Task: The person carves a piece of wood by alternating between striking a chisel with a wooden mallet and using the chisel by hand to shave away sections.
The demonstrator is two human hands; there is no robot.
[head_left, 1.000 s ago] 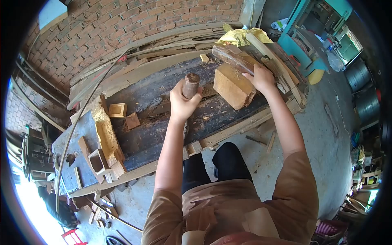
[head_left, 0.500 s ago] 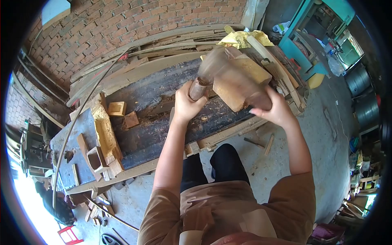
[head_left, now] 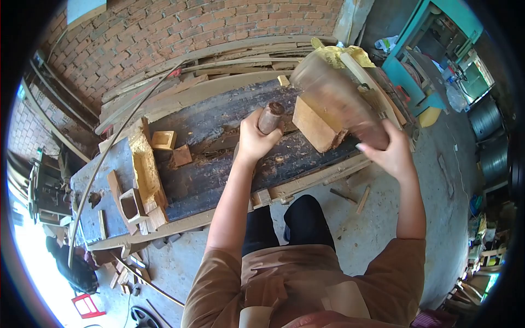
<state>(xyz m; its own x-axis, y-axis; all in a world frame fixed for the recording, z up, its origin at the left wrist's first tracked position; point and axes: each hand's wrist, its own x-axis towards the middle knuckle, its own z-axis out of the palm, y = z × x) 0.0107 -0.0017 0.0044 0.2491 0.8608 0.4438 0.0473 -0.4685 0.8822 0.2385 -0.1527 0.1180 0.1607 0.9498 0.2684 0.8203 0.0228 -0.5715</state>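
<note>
My left hand [head_left: 256, 141] is closed around the round wooden handle of a chisel [head_left: 270, 118]. The handle's dark, worn top points up, and the blade is hidden below my fist. My right hand [head_left: 396, 154] grips a wooden mallet [head_left: 340, 94], smeared by motion, raised to the right of the chisel and apart from it. Behind the mallet, a thick pale wooden block [head_left: 316, 127] lies on the dark, scarred workbench [head_left: 213, 188], partly covered from view.
A long trough-like yellowish wood piece [head_left: 145, 169], a hollow wooden box [head_left: 130, 206] and a small square wooden piece [head_left: 163, 140] lie at the left. Planks [head_left: 229, 63] are stacked along the brick wall. A yellow sack [head_left: 355, 56] is at the back right.
The mallet has swung to the right, away from the chisel handle, whose top now shows. My left hand keeps its grip on the chisel.
</note>
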